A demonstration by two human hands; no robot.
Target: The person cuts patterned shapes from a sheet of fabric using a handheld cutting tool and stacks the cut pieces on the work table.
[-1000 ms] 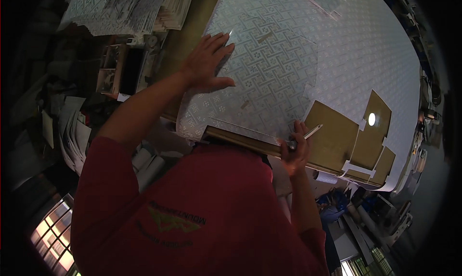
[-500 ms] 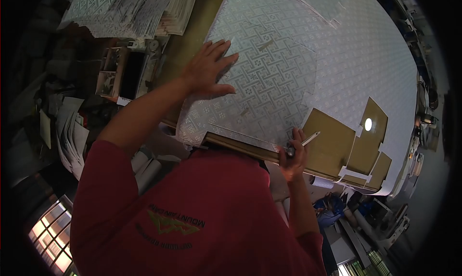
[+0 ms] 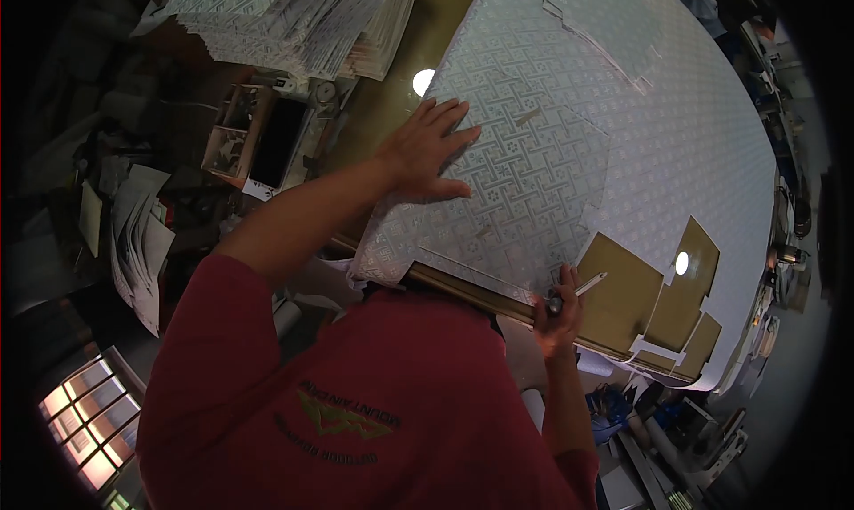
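Observation:
A translucent patterned template [image 3: 534,172] lies over pale fabric [image 3: 694,145] with a small repeating print. Pressed flat near the template's left edge is my left hand [image 3: 429,149], fingers spread. My right hand [image 3: 559,325] is at the table's near edge, by the template's lower right corner. Its fingers are closed around a slim, pale, pointed tool [image 3: 591,284] whose tip points up and right. A dark rounded part shows between those fingers; I cannot tell whether it belongs to the tool.
Stacked patterned sheets [image 3: 294,20] sit at the upper left, above a wooden compartment box [image 3: 233,132]. Another cut piece [image 3: 605,20] lies farther up the fabric. Cut-outs at the right bare the brown tabletop [image 3: 627,274]. Loose papers [image 3: 138,243] hang at the left.
The whole view has shifted, so the table and both hands appear farther right and lower. Against the template, both hands stay in nearly the same places.

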